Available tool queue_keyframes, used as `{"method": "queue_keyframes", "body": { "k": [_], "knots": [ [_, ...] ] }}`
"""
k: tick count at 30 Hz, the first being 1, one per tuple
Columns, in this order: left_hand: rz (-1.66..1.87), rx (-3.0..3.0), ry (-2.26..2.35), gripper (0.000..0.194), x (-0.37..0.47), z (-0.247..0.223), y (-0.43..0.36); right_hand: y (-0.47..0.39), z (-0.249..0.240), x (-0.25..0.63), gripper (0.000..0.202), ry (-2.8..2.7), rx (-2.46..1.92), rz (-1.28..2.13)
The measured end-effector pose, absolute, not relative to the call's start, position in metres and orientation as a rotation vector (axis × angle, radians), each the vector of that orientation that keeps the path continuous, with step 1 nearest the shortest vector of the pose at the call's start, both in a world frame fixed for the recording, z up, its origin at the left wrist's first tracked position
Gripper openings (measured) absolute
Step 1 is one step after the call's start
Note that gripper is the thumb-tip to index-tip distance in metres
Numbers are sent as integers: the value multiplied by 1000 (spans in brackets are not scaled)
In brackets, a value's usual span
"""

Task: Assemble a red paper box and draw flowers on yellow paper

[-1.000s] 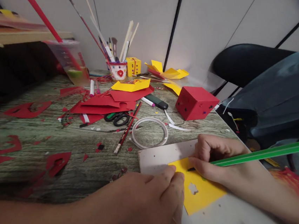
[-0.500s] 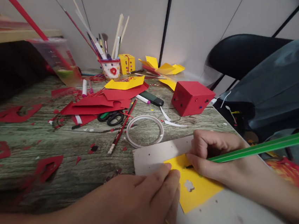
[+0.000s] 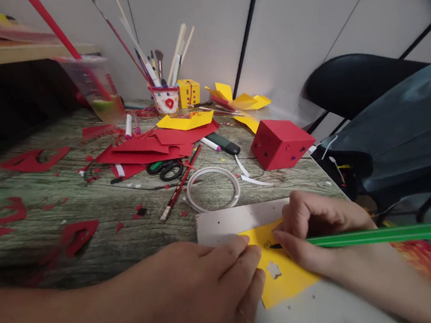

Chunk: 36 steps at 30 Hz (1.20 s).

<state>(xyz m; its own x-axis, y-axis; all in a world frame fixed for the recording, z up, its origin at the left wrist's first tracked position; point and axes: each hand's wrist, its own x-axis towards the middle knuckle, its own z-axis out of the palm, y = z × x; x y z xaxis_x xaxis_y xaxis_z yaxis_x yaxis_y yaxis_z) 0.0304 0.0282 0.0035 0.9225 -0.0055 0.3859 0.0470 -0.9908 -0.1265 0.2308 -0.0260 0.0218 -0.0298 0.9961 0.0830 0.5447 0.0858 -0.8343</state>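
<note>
Swung nearer level, the long green pen (image 3: 390, 235) pinched in the right hand (image 3: 320, 217) points, beyond that grip, at a small outline (image 3: 267, 245) on flower-holed yellow paper (image 3: 292, 278) under the flat, open left hand (image 3: 200, 285).

A red box (image 3: 282, 144) sits near the right edge of the bench (image 3: 139, 240). A white ring (image 3: 190, 192) lies beside a red pencil (image 3: 179, 185). Farther back, a decorated cup (image 3: 166, 101) of brushes and sticks stands beside a small yellow box (image 3: 189, 94).
</note>
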Motion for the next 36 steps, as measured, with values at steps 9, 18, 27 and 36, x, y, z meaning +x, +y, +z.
{"method": "queue_keyframes", "body": {
  "k": [9, 18, 27, 36],
  "knots": [
    [-620, -2914, -53, 28, 31, 1, 24, -28, 26, 231, 29, -1783, -1618, 739],
    [-587, -2944, -58, 31, 28, 4, 25, -26, 23, 232, 28, -1802, -1607, 704],
    [-580, -2959, -91, 32, 31, 5, 25, -26, 24, 230, 28, -1830, -1614, 675],
    [-511, -2961, -59, 30, 28, 4, 26, -27, 21, 231, 26, -1803, -1607, 656]
  ]
}}
